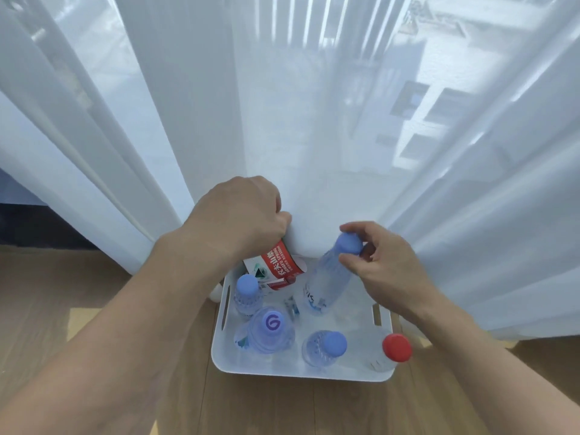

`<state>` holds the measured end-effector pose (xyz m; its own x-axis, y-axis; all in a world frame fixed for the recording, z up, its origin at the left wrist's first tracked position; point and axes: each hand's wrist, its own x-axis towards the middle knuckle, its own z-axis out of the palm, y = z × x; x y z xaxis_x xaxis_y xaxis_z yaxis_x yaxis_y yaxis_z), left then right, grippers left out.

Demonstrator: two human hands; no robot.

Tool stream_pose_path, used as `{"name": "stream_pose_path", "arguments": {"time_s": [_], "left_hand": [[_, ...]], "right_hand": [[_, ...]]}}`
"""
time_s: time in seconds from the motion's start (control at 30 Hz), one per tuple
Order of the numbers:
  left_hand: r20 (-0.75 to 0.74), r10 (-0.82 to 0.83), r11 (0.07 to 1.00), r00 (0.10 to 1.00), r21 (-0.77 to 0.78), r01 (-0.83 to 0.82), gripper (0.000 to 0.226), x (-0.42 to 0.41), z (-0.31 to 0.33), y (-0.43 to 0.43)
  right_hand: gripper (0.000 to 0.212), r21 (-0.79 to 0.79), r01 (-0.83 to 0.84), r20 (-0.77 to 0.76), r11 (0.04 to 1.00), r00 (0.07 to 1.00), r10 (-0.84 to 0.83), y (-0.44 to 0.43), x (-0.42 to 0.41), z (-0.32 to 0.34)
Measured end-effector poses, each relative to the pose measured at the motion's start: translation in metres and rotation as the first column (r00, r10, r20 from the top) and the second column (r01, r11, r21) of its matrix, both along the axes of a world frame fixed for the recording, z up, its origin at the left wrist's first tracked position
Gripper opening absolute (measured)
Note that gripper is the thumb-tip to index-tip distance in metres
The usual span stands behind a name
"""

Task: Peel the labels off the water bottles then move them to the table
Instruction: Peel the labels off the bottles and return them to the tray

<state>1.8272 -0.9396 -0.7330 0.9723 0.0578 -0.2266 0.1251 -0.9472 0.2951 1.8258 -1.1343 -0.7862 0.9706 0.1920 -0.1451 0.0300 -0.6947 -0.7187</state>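
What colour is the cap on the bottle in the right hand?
Pale blue: cap on the bottle the right hand holds; head view.

**Head view, single wide-angle camera**

Mount: worn on the person's head.
Facing: forward and down onto a white rectangular plastic bin (298, 376) on the light wooden floor (94, 293), with sheer white curtains (282, 105) filling the upper frame.
Range: close; left hand (241, 211) and right hand (383, 265) sit mid-frame, forearms entering from the bottom corners.

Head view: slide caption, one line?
Left hand holds a red label; right hand grips a tilted bottle at the bin.
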Motion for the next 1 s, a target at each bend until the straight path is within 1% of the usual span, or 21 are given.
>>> {"name": "stream_pose_path", "arguments": {"time_s": [0.07, 0.1, 0.13, 0.17, 0.2, 0.23, 0.27, 0.3, 0.33, 0.37, 0.4, 0.47, 0.53, 0.57, 0.67, 0.77, 0.83, 0.93, 1.0], "left_hand": [[-0.028, 0.013, 0.992, 1.0, -0.128, -0.017, 0.023, 0.002, 0.002, -0.004], [-0.052, 0.024, 0.97, 0.998, -0.24, -0.036, 0.021, 0.003, 0.002, -0.007], [-0.086, 0.032, 0.926, 0.996, -0.373, -0.062, 0.02, 0.004, 0.004, -0.011], [-0.136, 0.03, 0.858, 0.99, -0.505, -0.095, 0.021, 0.003, 0.006, -0.016], [-0.205, 0.006, 0.773, 0.979, -0.62, -0.135, 0.022, 0.0, 0.011, -0.022], [-0.271, -0.041, 0.681, 0.962, -0.712, -0.171, 0.024, -0.005, 0.018, -0.029], [-0.321, -0.103, 0.587, 0.941, -0.784, -0.203, 0.025, -0.01, 0.024, -0.035], [-0.357, -0.17, 0.505, 0.918, -0.832, -0.23, 0.028, -0.016, 0.028, -0.039], [-0.382, -0.231, 0.447, 0.895, -0.859, -0.252, 0.033, -0.021, 0.032, -0.042], [-0.392, -0.269, 0.42, 0.88, -0.87, -0.259, 0.038, -0.026, 0.034, -0.044], [-0.387, -0.287, 0.423, 0.876, -0.872, -0.247, 0.041, -0.031, 0.036, -0.045], [-0.354, -0.275, 0.458, 0.894, -0.866, -0.201, 0.033, -0.039, 0.04, -0.048], [-0.314, -0.216, 0.489, 0.925, -0.855, -0.175, 0.021, -0.044, 0.043, -0.051], [-0.293, -0.186, 0.515, 0.938, -0.842, -0.161, 0.017, -0.046, 0.044, -0.052], [-0.26, -0.081, 0.563, 0.962, -0.808, -0.171, 0.011, -0.046, 0.047, -0.052], [-0.267, -0.029, 0.564, 0.963, -0.8, -0.205, 0.009, -0.047, 0.048, -0.053], [-0.267, -0.029, 0.536, 0.963, -0.817, -0.21, 0.007, -0.046, 0.047, -0.05], [-0.261, -0.053, 0.471, 0.964, -0.858, -0.207, 0.009, -0.042, 0.047, -0.036], [-0.238, -0.046, 0.484, 0.97, -0.855, -0.187, 0.008, -0.039, 0.048, -0.026]], "right_hand": [[0.045, 0.237, 0.035, 0.032, 0.971, 0.999, -0.044, -0.005, -0.003, 0.034], [0.05, 0.373, 0.061, 0.035, 0.926, 0.996, -0.079, -0.008, -0.004, 0.052], [0.051, 0.528, 0.088, 0.022, 0.845, 0.993, -0.118, -0.011, -0.005, 0.067], [0.046, 0.683, 0.123, -0.022, 0.72, 0.989, -0.149, -0.013, -0.005, 0.081], [0.034, 0.8, 0.168, -0.085, 0.575, 0.982, -0.17, -0.015, -0.004, 0.091], [0.024, 0.869, 0.226, -0.152, 0.44, 0.969, -0.197, -0.016, -0.003, 0.097], [0.022, 0.895, 0.293, -0.22, 0.336, 0.946, -0.239, -0.015, -0.002, 0.103], [0.027, 0.896, 0.364, -0.288, 0.253, 0.912, -0.292, -0.014, -0.003, 0.106], [0.032, 0.886, 0.421, -0.341, 0.196, 0.877, -0.338, -0.013, -0.004, 0.108], [0.035, 0.875, 0.456, -0.375, 0.163, 0.851, -0.368, -0.014, -0.004, 0.106], [0.036, 0.867, 0.475, -0.395, 0.149, 0.839, -0.374, -0.015, -0.005, 0.105], [0.035, 0.873, 0.459, -0.387, 0.165, 0.858, -0.339, -0.019, -0.005, 0.103], [0.033, 0.887, 0.41, -0.347, 0.212, 0.895, -0.282, -0.022, -0.005, 0.104], [0.033, 0.893, 0.394, -0.338, 0.217, 0.906, -0.254, -0.023, -0.004, 0.105], [0.034, 0.898, 0.397, -0.356, 0.193, 0.909, -0.216, -0.024, -0.003, 0.106], [0.035, 0.893, 0.395, -0.36, 0.216, 0.914, -0.186, -0.025, -0.001, 0.106], [0.036, 0.89, 0.381, -0.342, 0.251, 0.921, -0.186, -0.025, 0.001, 0.107], [0.028, 0.881, 0.318, -0.255, 0.35, 0.943, -0.215, -0.026, 0.004, 0.108], [0.024, 0.874, 0.291, -0.204, 0.389, 0.946, -0.25, -0.026, 0.005, 0.107]]}}
